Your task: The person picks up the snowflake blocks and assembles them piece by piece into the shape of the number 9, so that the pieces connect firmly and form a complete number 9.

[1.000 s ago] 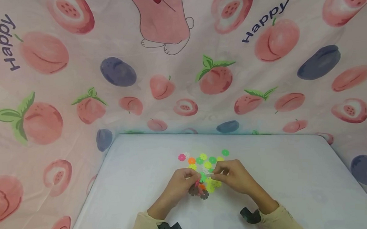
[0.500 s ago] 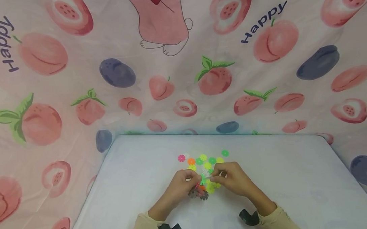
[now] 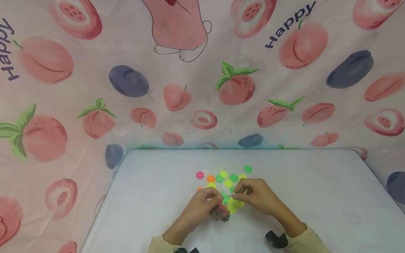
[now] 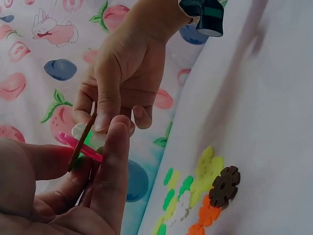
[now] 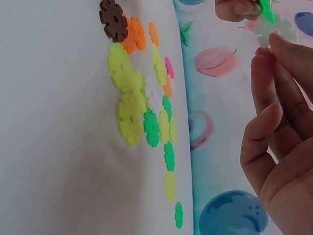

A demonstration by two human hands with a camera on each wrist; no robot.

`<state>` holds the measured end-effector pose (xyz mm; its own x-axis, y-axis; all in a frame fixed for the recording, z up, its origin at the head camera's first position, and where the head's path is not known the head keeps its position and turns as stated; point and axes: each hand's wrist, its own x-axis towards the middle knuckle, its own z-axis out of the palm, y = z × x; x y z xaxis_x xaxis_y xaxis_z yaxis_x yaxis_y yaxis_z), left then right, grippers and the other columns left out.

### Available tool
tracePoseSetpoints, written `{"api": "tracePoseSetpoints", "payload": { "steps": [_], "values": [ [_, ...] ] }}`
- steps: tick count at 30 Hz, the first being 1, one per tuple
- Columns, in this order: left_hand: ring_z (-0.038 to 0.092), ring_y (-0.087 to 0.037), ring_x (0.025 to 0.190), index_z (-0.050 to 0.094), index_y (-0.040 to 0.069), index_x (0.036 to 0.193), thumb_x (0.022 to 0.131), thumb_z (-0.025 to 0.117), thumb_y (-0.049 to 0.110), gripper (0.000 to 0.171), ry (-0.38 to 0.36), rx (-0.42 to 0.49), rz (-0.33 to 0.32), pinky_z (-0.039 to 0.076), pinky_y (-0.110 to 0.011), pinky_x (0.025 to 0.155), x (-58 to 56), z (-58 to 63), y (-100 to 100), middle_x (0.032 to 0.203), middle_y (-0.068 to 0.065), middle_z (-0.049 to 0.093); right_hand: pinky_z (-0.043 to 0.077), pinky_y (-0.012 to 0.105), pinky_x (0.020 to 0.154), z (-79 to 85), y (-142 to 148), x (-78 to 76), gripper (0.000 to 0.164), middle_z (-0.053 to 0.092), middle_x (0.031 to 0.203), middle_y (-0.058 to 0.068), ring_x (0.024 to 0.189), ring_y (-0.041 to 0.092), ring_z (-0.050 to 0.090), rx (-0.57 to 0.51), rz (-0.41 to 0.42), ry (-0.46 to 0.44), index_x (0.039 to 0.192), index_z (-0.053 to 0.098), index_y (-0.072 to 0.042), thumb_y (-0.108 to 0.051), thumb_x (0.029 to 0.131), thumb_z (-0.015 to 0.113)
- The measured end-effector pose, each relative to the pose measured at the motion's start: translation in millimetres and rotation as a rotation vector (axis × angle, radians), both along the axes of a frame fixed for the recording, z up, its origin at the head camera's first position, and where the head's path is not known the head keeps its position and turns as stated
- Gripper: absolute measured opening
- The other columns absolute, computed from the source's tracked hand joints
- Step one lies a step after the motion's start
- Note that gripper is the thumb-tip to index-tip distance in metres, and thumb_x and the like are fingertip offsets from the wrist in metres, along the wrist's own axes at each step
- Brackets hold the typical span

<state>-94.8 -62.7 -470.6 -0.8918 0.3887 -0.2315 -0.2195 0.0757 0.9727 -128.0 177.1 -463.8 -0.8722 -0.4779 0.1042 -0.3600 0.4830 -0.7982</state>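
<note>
My left hand [image 3: 199,206] pinches a small cluster of notched, flower-shaped plastic discs between thumb and fingers. In the left wrist view the cluster shows a brown disc [image 4: 84,139] seen edge-on, crossed by a pink disc [image 4: 68,139]. A green disc [image 5: 265,10] in the cluster stands out in the right wrist view. Between thumb and fingertips my right hand [image 3: 262,195] pinches a white notched disc [image 5: 288,32]. The white disc meets the green one at its edge; how deep their slots engage cannot be seen.
Loose discs lie on the white table [image 3: 136,198] beneath and beyond the hands: yellow discs [image 5: 129,120], green discs [image 5: 151,127], orange discs [image 4: 209,213], a pink disc [image 3: 199,175] and a brown disc [image 4: 225,187]. A fruit-patterned cloth [image 3: 177,73] hangs behind the table.
The cluster in my left hand has turned slightly, its brown disc shifting right. The white disc in my right hand has come from apart to the cluster's edge. The loose discs lie as before.
</note>
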Motion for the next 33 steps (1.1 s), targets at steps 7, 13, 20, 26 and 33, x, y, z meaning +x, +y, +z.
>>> {"api": "tracePoseSetpoints", "payload": {
  "steps": [7,13,20,26,33],
  "values": [
    [0.078,-0.023,0.086,0.059,0.005,0.105,0.103,0.058,0.022,0.018,-0.011,-0.014,0.017,0.054,-0.024,0.072,-0.5,-1.4,-2.5,0.097,-0.018,0.078,0.054,0.027,0.074,-5.9,3.1,-3.8,0.007,0.072,0.089,-0.017,0.085,0.004,0.067,0.003,-0.022,-0.025,0.089,0.071,-0.03,-0.027,0.091,0.077],
    [0.078,-0.026,0.091,0.055,0.002,0.121,0.104,0.053,0.015,0.022,-0.007,-0.004,0.027,0.059,-0.028,0.079,-0.2,-2.2,-4.3,0.107,-0.022,0.075,0.054,0.025,0.071,-13.2,7.0,-7.5,0.008,0.071,0.087,-0.016,0.082,0.002,0.067,0.072,-0.018,-0.027,0.091,0.07,-0.027,-0.024,0.091,0.077],
    [0.078,-0.023,0.091,0.053,0.0,0.119,0.103,0.051,0.014,0.021,0.001,0.014,0.032,0.056,-0.026,0.077,-1.0,-4.6,-5.9,0.103,-0.02,0.075,0.054,0.024,0.072,-21.5,7.0,-12.4,0.009,0.071,0.086,-0.013,0.082,0.003,0.066,0.16,-0.033,-0.043,0.09,0.071,-0.023,-0.024,0.089,0.079],
    [0.067,-0.014,0.08,0.057,0.001,0.117,0.101,0.054,0.012,0.02,0.012,-0.058,0.069,0.053,-0.026,0.071,-0.5,-3.6,-8.7,0.097,-0.009,0.07,0.053,0.024,0.069,-28.2,7.7,-15.8,0.01,0.07,0.085,-0.012,0.079,0.004,0.063,0.233,-0.041,-0.054,0.091,0.073,-0.021,-0.024,0.087,0.081],
    [0.061,-0.013,0.079,0.058,0.003,0.116,0.1,0.057,0.014,0.02,0.014,-0.094,0.09,0.051,-0.026,0.071,-0.4,-3.2,-10.0,0.094,-0.005,0.066,0.052,0.028,0.07,-34.0,9.5,-17.7,0.019,0.073,0.087,-0.006,0.079,0.01,0.062,0.262,-0.022,-0.07,0.091,0.074,-0.015,-0.015,0.077,0.087]
  ]
}}
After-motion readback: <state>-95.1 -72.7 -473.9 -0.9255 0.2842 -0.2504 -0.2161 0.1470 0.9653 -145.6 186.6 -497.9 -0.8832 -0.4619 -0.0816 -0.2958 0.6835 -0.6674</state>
